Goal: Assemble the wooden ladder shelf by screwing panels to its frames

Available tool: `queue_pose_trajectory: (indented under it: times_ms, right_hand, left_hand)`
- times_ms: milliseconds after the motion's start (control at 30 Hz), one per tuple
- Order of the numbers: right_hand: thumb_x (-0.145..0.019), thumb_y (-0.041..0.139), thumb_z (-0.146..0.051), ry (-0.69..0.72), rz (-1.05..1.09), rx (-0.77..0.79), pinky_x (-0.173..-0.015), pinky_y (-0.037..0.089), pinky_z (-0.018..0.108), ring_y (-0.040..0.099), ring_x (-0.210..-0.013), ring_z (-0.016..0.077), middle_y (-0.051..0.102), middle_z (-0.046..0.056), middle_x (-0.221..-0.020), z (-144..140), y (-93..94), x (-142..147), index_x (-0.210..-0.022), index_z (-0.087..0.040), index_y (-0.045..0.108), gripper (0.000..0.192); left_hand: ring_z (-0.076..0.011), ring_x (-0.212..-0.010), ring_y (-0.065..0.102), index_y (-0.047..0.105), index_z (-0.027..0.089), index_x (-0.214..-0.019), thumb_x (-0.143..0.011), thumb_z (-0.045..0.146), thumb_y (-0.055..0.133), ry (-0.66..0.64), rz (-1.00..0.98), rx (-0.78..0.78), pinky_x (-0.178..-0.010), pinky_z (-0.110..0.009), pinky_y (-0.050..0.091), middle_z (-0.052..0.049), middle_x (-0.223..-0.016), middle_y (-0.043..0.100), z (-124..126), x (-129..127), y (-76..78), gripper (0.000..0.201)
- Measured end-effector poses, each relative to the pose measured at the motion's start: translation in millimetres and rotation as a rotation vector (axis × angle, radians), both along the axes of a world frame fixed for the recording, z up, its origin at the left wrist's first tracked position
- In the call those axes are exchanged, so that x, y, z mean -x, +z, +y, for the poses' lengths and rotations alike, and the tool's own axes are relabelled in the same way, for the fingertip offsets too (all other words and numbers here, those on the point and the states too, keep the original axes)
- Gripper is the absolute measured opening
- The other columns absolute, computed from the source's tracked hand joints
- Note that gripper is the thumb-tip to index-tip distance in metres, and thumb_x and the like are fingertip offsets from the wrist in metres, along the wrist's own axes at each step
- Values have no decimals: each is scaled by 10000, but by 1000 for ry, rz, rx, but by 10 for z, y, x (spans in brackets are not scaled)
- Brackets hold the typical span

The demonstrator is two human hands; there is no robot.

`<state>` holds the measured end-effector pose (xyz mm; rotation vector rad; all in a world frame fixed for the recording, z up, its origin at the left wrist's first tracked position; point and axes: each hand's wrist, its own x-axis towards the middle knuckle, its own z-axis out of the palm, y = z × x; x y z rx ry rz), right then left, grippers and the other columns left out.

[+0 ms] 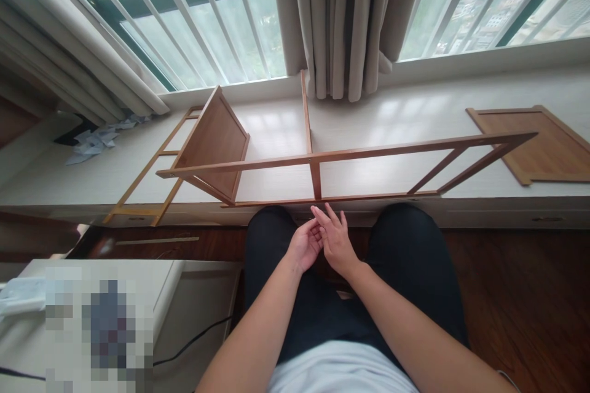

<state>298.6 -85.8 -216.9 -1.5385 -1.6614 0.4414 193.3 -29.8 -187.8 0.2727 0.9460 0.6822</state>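
Observation:
My left hand [305, 247] and my right hand [338, 242] meet between my knees, fingers overlapping and stretched out, and I see nothing held in either. Part of the left fingers is hidden behind the right hand. Just beyond them, a brown wooden frame [354, 155] stands on the white window ledge [369, 120], with a crossbar at its middle. A wooden panel [214, 144] stands upright at the frame's left end. From the frame's middle, a thin wooden strip [306, 112] reaches back toward the window.
A ladder-like wooden frame [138, 179] leans across the ledge at left. Another wooden panel [544, 150] lies flat at right. Paper scraps [94, 138] lie at far left. A white cabinet [168, 285] stands at my left, with a black cable [193, 341]. Curtains [343, 24] hang behind.

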Motion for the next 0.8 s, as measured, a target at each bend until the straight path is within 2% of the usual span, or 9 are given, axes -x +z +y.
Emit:
queue_pose_trajectory:
  times_ms: [133,233,300,333,400,433,600,800]
  right_hand:
    - [-1038,306,-160,-31,-4,-37,-1260,164,617,290,-1576,258,490,52,-1610,5,-3,20,-1614,-293,302,591]
    - [-1037,422,-260,-174,74,-105,-1208,310,554,405,-1496,289,560,128,-1522,-3,5,17,-1519,-213,422,484]
    - [-1005,522,-344,-275,115,-96,-1065,444,499,566,-1277,313,678,150,-1280,-11,12,-5,-1275,-189,587,318]
    - [-991,552,-375,-290,122,-60,-967,482,462,612,-1124,304,705,129,-1120,-14,16,-19,-1111,-201,625,225]
    - [-985,565,-414,-255,142,45,-801,480,388,603,-871,256,665,67,-871,-17,24,-46,-873,-229,591,217]
    - [-992,555,-424,-223,159,91,-753,462,361,584,-805,236,639,46,-814,-17,27,-54,-825,-235,569,253]
    - [-1020,509,-454,-160,224,145,-698,445,304,597,-736,196,649,25,-797,7,28,-53,-834,-234,581,296]
    - [-1020,513,-433,-165,231,151,-697,442,294,618,-730,194,674,23,-806,52,-3,-54,-853,-235,595,272]
  left_hand:
    - [-84,-619,621,713,131,-864,-814,200,793,36,-10,-55,-614,-183,517,-20,-737,680,-5,-24,-19,117]
    - [-70,-601,608,744,118,-915,-771,189,834,36,2,-82,-569,-172,503,-23,-773,692,34,-17,-32,184]
    - [-69,-590,602,755,116,-927,-767,202,838,37,19,-95,-548,-175,499,-21,-773,688,70,-10,-42,200]
    - [-72,-592,605,758,117,-927,-768,212,837,39,28,-100,-545,-180,502,-21,-770,686,85,-10,-49,202]
    - [-85,-613,623,758,119,-920,-769,223,832,41,43,-107,-555,-191,514,-25,-772,688,108,-17,-63,198]
    - [-91,-624,632,758,118,-915,-768,224,829,39,50,-109,-561,-195,519,-28,-769,688,114,-24,-70,195]
    - [-118,-639,652,757,112,-909,-775,225,813,21,83,-109,-552,-209,514,-45,-745,691,134,-54,-91,184]
    - [-105,-637,640,756,127,-913,-769,223,821,27,102,-111,-572,-211,525,-30,-753,688,167,-47,-72,185]
